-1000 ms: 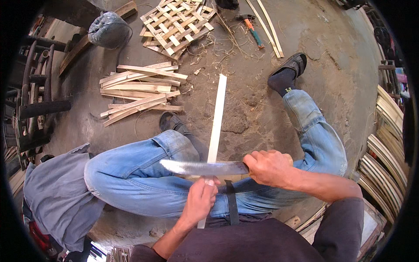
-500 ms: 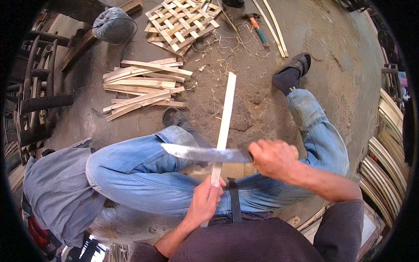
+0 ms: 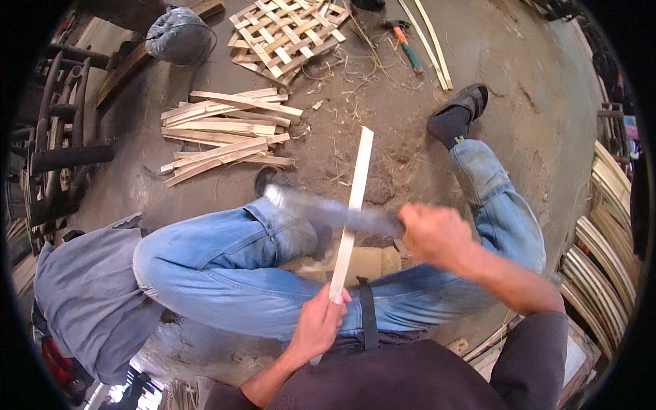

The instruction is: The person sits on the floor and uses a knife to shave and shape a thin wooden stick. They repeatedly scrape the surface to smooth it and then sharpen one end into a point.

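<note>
My left hand (image 3: pixel 319 321) is closed round the lower end of a pale split strip of bamboo or wood (image 3: pixel 359 171), which points up and away over my lap. My right hand (image 3: pixel 437 232) grips the handle of a large knife (image 3: pixel 321 210), its long blade blurred by motion and pointing left. The blade lies across the strip about halfway along it. Below the crossing, a pale wooden block (image 3: pixel 379 263) shows between my legs. Most of the knife's handle is hidden in my fist.
A pile of similar strips (image 3: pixel 225 130) lies on the floor ahead left. Beyond it is a woven lattice panel (image 3: pixel 287 34), with a hammer (image 3: pixel 406 49) and two long strips (image 3: pixel 430 41) farther right. Bundled curved strips (image 3: pixel 601 266) stand at the right. A plastic-wrapped bundle (image 3: pixel 179 35) sits far left.
My right hand and the knife have moved farther away along the strip, and the blade is now blurred. The strip's far end sits slightly nearer. My left hand keeps its hold.
</note>
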The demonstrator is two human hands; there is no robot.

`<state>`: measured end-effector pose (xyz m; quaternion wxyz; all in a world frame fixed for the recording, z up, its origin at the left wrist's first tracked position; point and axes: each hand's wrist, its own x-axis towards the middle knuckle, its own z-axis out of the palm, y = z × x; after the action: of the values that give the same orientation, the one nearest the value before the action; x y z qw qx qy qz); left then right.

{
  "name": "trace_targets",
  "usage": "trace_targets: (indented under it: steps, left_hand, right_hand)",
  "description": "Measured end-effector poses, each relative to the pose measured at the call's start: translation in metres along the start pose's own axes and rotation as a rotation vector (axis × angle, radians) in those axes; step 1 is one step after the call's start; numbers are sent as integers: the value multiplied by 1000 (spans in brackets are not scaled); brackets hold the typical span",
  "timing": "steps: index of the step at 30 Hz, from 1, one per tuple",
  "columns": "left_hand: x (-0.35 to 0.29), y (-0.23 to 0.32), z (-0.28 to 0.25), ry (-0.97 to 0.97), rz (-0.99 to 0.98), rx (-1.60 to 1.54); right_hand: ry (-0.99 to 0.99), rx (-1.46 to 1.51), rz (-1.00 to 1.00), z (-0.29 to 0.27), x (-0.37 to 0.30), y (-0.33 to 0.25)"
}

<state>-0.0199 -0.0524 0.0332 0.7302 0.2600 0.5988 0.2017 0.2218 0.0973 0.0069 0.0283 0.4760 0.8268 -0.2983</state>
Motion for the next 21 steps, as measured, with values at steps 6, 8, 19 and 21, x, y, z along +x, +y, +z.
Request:
trace_targets:
  steps: [6,8,19,21]
  left_hand:
    - [3,0,3,-23,5,-9]
    - [2,1,2,-68,-18,-79]
    - [34,11,-6,-299,-98,-544]
    - [36,22,-10,-278,-94,-592]
  right_hand:
    - [-6,-101,15,-17,12,16]
    - [77,-36,158,-6,27,36]
    - [330,1207,439,7,87,-8]
    - [258,954,408,12,86,-10]
